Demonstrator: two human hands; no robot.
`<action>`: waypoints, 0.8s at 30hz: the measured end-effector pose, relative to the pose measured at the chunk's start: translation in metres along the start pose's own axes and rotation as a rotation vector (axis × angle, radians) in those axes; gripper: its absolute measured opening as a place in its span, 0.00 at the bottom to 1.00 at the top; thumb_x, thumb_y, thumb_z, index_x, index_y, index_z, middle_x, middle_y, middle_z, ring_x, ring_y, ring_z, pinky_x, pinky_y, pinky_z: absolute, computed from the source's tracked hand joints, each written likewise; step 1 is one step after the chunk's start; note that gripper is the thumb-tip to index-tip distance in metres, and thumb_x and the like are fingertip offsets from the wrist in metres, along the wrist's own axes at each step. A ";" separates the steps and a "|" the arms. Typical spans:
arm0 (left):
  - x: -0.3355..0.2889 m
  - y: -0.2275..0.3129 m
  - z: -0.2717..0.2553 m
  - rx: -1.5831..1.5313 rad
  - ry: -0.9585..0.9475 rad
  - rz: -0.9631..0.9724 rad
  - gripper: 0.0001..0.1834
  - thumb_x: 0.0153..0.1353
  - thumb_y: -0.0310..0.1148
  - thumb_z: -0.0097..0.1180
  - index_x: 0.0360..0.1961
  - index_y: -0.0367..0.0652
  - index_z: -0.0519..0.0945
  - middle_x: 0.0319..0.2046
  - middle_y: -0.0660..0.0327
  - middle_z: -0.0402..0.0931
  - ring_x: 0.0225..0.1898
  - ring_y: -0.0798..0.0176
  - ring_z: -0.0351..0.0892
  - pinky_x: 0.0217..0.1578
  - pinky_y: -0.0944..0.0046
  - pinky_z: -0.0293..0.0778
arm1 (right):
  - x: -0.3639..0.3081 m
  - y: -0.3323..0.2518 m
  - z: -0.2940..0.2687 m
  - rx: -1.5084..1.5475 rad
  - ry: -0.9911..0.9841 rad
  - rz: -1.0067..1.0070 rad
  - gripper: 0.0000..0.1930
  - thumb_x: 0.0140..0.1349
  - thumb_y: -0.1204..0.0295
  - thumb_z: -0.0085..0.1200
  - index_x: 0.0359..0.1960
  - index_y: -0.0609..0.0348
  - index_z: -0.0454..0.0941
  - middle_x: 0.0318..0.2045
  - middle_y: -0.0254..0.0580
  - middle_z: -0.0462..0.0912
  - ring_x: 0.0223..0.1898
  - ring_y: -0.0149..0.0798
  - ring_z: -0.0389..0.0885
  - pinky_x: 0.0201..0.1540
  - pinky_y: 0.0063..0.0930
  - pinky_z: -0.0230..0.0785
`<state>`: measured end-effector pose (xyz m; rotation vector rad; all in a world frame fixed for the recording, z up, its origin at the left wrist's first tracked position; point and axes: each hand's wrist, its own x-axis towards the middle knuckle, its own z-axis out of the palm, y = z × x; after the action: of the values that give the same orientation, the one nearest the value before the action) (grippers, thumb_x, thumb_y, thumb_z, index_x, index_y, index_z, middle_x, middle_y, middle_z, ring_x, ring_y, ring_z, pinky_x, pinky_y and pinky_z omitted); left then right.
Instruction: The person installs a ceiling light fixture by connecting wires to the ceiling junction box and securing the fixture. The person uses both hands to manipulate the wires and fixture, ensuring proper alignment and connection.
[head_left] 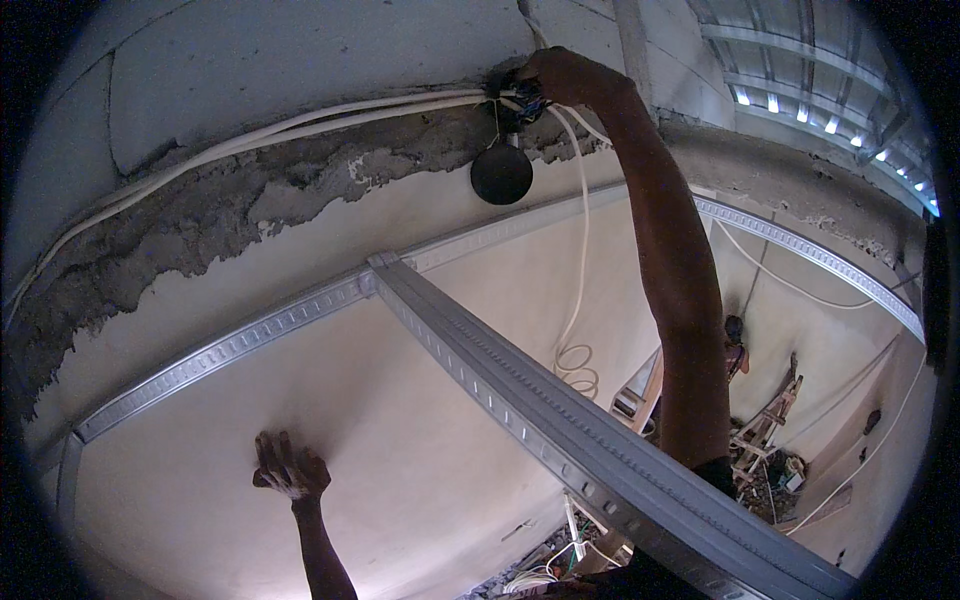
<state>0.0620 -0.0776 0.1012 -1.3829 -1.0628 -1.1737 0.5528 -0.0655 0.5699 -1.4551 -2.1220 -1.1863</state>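
Note:
My right hand [565,78] reaches high up to the top of the wall and closes on a bundle of coloured wires [524,102] where several white cables [330,118] meet. A round black disc [501,174] hangs just below the bundle. My left hand [290,468] presses flat against the cream wall [420,440], fingers spread, holding nothing. A grey metal channel [520,400] runs diagonally between my two arms.
A metal track [230,347] follows the wall below rough broken plaster [200,220]. A white cable [580,300] hangs down in loops. Ladders and debris [760,440] lie on the floor far below. A corrugated roof [800,70] shows at upper right.

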 end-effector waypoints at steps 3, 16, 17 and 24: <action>0.004 0.001 -0.001 0.023 0.030 0.031 0.25 0.59 0.39 0.47 0.56 0.40 0.71 0.58 0.45 0.65 0.60 0.43 0.63 0.49 0.50 0.58 | 0.006 0.008 0.003 -0.085 -0.055 -0.015 0.23 0.52 0.87 0.44 0.50 0.55 0.77 0.43 0.53 0.79 0.43 0.50 0.80 0.49 0.42 0.73; -0.005 -0.002 0.007 -0.052 -0.004 -0.005 0.29 0.56 0.40 0.51 0.59 0.42 0.67 0.59 0.48 0.64 0.63 0.42 0.59 0.55 0.43 0.54 | -0.003 0.046 0.017 -0.010 0.128 -0.081 0.20 0.56 0.85 0.44 0.49 0.55 0.78 0.39 0.48 0.82 0.38 0.45 0.82 0.44 0.38 0.76; -0.006 -0.002 0.007 -0.069 0.002 -0.008 0.29 0.55 0.40 0.51 0.59 0.42 0.67 0.59 0.49 0.64 0.63 0.42 0.58 0.55 0.43 0.54 | -0.002 0.060 0.016 0.031 0.190 -0.116 0.19 0.56 0.84 0.45 0.47 0.56 0.79 0.36 0.47 0.83 0.36 0.44 0.82 0.43 0.37 0.76; -0.004 -0.002 0.000 0.000 -0.029 -0.024 0.26 0.59 0.39 0.48 0.58 0.41 0.68 0.59 0.49 0.65 0.62 0.42 0.59 0.56 0.42 0.54 | -0.001 0.058 0.025 -0.007 0.179 0.133 0.11 0.53 0.81 0.49 0.34 0.60 0.84 0.29 0.46 0.84 0.31 0.37 0.83 0.38 0.32 0.75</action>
<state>0.0598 -0.0778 0.0971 -1.3938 -1.1027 -1.1744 0.6083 -0.0388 0.5808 -1.4123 -1.8749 -1.2254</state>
